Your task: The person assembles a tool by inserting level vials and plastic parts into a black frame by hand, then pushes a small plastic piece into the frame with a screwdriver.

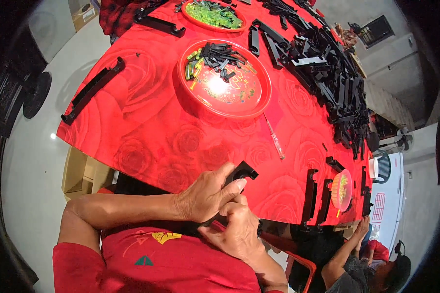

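Close to my body at the table's near edge, a long black plastic piece point(243, 171) with a hooked, notched end sticks up out of my hands. My left hand point(205, 193) is wrapped round its upper part, thumb along the side. Just below, my right hand point(239, 227) is closed against the same piece, its fingers bent; much of the piece is hidden between the two hands. Beyond them lies a red round tray point(220, 105) with small black parts point(220, 53) and yellow-green parts point(194, 66). A screwdriver with a clear handle point(277, 145) rests beside the tray.
A large heap of black plastic pieces point(327, 83) covers the far right. Single pieces lie at the left point(93, 90) and right. Another tray point(215, 17) holds green parts; a pink bowl point(344, 190) stands at the right, near another person's arm point(344, 254). A cardboard box point(81, 173) sits below the left edge.
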A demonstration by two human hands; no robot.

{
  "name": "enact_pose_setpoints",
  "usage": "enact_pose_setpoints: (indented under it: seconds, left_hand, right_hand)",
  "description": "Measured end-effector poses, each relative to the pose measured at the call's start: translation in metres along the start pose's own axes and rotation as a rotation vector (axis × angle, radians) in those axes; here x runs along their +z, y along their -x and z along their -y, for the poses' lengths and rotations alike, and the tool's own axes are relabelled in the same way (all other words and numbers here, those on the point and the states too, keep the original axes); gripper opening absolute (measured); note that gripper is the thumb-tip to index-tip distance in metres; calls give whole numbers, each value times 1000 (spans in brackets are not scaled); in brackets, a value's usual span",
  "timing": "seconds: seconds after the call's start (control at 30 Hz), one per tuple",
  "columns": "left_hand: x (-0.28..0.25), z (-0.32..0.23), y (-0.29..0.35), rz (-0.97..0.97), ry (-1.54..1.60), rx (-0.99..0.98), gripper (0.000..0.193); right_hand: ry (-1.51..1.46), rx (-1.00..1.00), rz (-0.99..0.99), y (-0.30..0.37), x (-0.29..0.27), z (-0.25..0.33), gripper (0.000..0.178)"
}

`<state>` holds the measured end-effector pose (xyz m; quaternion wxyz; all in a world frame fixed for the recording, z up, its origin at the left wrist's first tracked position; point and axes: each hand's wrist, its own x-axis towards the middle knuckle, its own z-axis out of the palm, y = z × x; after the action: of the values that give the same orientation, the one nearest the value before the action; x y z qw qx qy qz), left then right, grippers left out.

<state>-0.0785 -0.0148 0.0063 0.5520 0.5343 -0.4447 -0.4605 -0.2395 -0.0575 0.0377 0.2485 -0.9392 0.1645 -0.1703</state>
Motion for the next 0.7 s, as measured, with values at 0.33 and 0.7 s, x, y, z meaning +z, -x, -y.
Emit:
enact_pose_setpoints:
  seconds: [0.33, 0.7]
  left_hand:
    - [7, 15, -5, -129, 4, -36, 36]
    - [5, 12, -5, -11, 26, 19, 39]
  right_hand:
    - [-42, 73, -19, -10, -1, 3, 83]
    - [-2, 55, 10, 1, -5, 3, 83]
